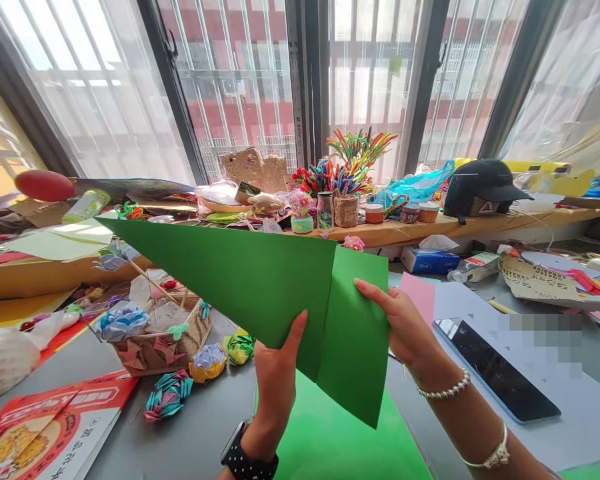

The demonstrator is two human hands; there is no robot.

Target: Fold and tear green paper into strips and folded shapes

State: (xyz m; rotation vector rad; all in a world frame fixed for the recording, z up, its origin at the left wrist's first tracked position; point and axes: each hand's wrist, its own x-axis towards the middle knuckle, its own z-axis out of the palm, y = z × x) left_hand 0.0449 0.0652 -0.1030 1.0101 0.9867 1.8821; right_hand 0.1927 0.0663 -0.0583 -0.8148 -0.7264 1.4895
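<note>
A folded green paper (pixel 260 273) is held above the grey surface (pixel 220 413), its long point stretching left, pinched by the left hand (pixel 279 370) at its lower edge and the right hand (pixel 407 323) at its right edge, a crease running between.

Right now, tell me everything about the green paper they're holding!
The green paper looks plain, smooth and folded. One big part tapers to a sharp point leftward; a narrower flap is on the right, divided off by a straight line. It's held up above another green sheet. The left hand grips its lower edge, thumb in front; the right hand its right edge.
</note>
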